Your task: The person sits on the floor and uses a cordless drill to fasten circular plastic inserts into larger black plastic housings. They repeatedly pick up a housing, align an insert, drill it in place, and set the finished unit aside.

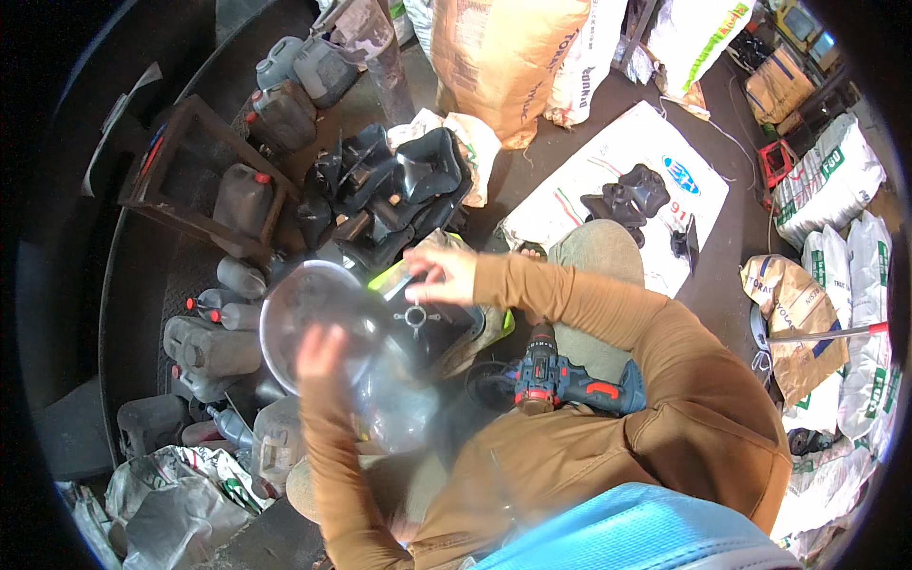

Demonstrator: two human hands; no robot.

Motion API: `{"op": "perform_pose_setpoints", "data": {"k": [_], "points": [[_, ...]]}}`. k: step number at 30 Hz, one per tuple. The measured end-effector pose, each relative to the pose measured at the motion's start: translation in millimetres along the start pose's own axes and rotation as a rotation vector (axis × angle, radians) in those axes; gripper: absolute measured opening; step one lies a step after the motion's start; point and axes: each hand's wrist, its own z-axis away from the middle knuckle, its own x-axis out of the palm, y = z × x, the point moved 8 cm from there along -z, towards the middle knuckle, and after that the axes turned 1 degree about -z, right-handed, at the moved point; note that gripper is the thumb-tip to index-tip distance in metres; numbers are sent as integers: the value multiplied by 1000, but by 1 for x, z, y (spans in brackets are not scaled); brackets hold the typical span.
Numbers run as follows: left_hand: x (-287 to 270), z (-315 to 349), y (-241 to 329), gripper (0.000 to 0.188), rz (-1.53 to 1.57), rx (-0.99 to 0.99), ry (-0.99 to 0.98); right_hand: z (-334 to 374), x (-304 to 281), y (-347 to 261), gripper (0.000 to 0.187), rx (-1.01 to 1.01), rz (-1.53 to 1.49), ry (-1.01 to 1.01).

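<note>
My left hand point(321, 353), smeared by motion, is over a round clear plastic tub point(309, 285) with a pale rim; its fingers cannot be read. My right hand point(445, 275) hovers at the upper edge of a black plastic part point(446, 334), fingers bent and apart, with no held thing visible. On or against that part sits a small grey ring with several short arms point(416, 318). Near my lap lies a blue and black cordless drill point(579, 385) with a red collar. A clear plastic bag or container point(394, 408), partly blurred, is below the tub.
Black moulded parts point(389, 190) are heaped ahead; several more point(627, 195) lie on a flat white sack point(560, 195). Dirty jugs point(214, 347) and a wooden frame point(157, 195) stand at left. Full sacks point(508, 66) stand at the back, others point(864, 313) at right.
</note>
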Motion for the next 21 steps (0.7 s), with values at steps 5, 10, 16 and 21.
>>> {"op": "perform_pose_setpoints", "data": {"k": [5,10,16,21], "points": [[81,54,11,30,772,-344,-109,27,56,27,49,226,-574,-291],[90,50,-26,31,807,-555,-166,18,52,73,48,424,-651,-98],[93,42,-34,44,816,-602,-231,9,55,86,42,586,-663,-199],[101,48,-50,42,808,-680,-248,11,61,101,36,609,-613,-231]]}}
